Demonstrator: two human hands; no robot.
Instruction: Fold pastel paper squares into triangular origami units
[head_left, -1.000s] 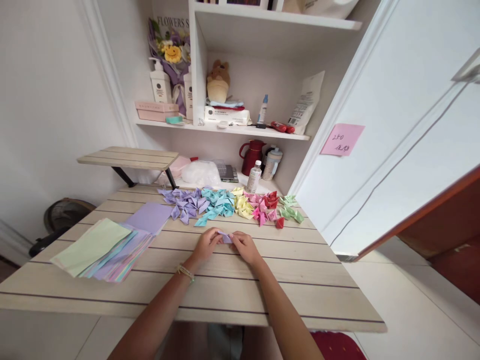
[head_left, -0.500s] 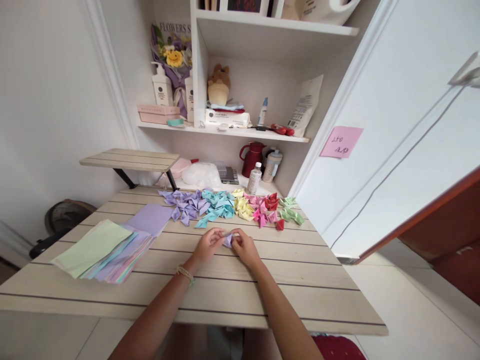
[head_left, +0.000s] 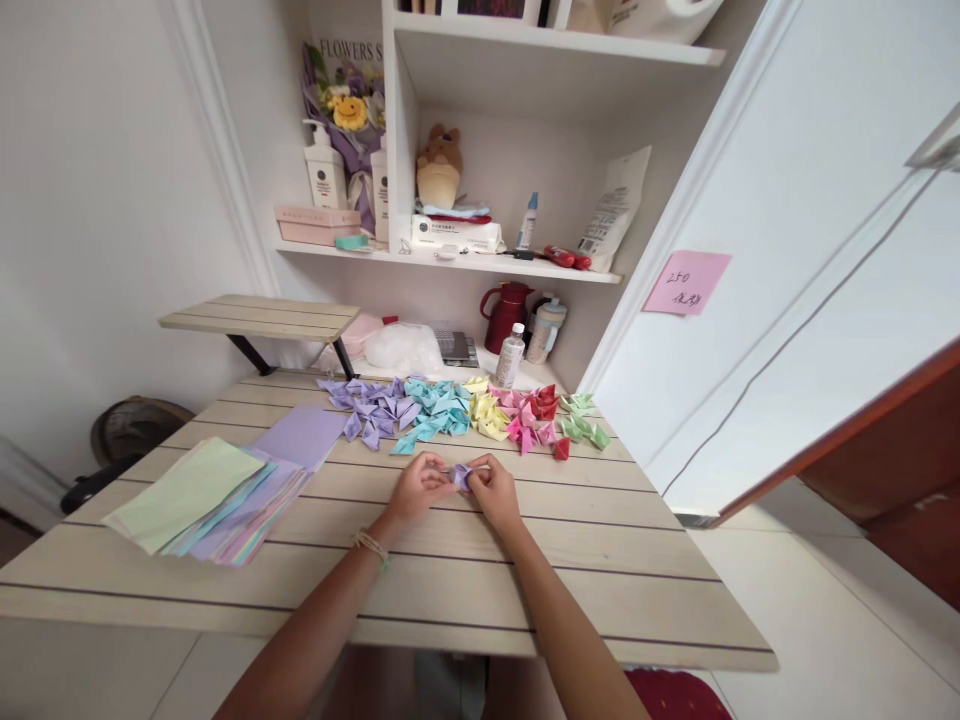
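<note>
table (head_left: pixel 600 590), pale wood with dark lines. at left, fanned stack of coloured paper (head_left: pixel 204 490), light green uppermost; purple sheet (head_left: pixel 304 432) touching. at back left, small stand (head_left: pixel 259 317), black legs. along the back, folded papers (head_left: pixel 450 402): purple, blue, yellow, pink, red, green.

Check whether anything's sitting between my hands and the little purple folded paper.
Nothing visible is in the way. The right hand holds the purple folded paper, and the left hand has its fingertips right at it. The colored folded shapes lie farther back, and the loose sheets off to the left.
</note>
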